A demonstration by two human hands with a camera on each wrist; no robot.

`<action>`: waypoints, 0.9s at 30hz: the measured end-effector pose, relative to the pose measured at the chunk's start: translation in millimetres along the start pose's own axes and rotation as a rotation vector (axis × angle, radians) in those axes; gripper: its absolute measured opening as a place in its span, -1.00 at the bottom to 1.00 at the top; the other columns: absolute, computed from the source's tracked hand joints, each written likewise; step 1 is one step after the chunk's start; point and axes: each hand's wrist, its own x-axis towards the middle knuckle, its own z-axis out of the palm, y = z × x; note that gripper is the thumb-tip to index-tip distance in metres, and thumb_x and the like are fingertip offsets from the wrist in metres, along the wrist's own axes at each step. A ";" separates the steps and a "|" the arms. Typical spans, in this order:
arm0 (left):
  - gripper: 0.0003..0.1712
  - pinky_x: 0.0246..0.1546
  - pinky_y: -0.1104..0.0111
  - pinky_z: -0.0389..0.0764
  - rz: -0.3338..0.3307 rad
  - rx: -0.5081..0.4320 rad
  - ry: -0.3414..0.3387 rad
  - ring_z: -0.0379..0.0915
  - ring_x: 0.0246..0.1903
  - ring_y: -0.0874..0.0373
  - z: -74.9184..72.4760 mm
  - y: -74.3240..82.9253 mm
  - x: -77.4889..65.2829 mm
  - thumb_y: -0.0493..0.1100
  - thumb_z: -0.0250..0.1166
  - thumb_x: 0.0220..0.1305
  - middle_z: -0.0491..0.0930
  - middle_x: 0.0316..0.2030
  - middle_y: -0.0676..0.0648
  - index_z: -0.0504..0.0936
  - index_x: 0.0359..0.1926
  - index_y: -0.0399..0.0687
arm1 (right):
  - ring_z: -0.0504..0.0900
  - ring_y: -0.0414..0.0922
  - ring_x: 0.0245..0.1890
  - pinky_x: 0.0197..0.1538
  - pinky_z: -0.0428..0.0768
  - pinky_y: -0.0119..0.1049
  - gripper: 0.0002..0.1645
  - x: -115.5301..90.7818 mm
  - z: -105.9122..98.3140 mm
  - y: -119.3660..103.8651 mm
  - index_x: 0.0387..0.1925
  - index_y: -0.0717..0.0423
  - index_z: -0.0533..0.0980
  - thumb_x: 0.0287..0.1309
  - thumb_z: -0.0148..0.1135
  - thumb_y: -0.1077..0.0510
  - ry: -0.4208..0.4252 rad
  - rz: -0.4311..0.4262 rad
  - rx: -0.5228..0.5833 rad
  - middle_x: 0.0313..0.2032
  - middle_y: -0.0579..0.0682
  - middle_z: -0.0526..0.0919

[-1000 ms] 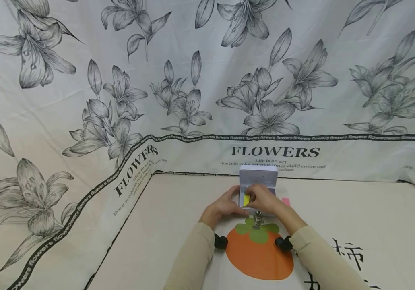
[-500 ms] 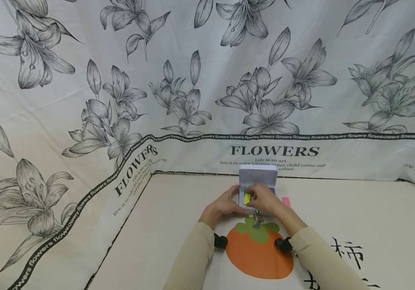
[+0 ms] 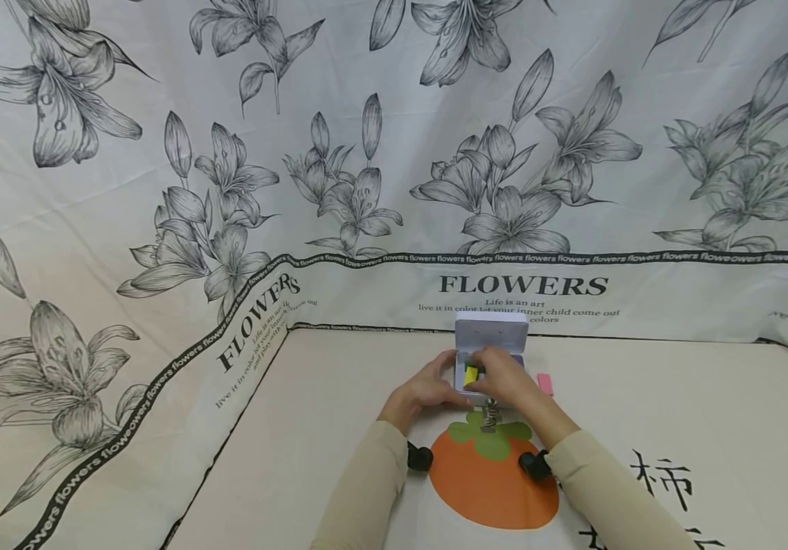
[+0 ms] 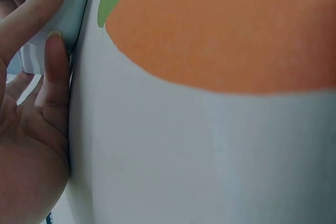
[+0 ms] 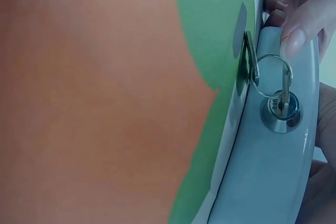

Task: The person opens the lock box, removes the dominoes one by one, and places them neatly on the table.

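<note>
A small pale blue-grey lockbox (image 3: 491,334) stands near the back of the table with its lid raised. My left hand (image 3: 428,386) grips its left end, the thumb (image 5: 296,40) on the front wall. My right hand (image 3: 502,376) reaches into the box, its fingertips pinching a small flat yellow rectangular piece (image 3: 471,376). That piece is tilted, and part of it is hidden behind the fingers. A key (image 5: 285,85) sits in the front lock (image 5: 282,109), with a ring and a second key hanging from it. In the left wrist view, the left fingers lie against the box corner (image 4: 63,3).
A small pink rectangular piece (image 3: 545,383) lies just right of the box. In front is a flat printed persimmon picture (image 3: 493,489) with black brush characters (image 3: 662,477) at its right. A flower-printed cloth (image 3: 366,336) hangs behind and to the left of the table.
The yellow piece has turned from nearly upright to a slant and shifted slightly right inside the box, with the right fingertips on it. The left hand keeps its hold on the box.
</note>
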 end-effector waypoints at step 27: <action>0.13 -0.10 0.40 0.54 0.010 -0.008 -0.018 0.48 -0.15 0.08 -0.3 -1.4 1.3 -0.43 0.62 -0.10 0.28 0.46 -0.09 0.32 0.49 0.13 | 0.59 -0.08 -0.35 -0.25 0.60 -0.17 -0.57 1.6 2.9 -1.7 -0.12 0.25 0.63 0.01 0.58 0.15 -0.049 0.152 0.070 -0.32 0.02 0.67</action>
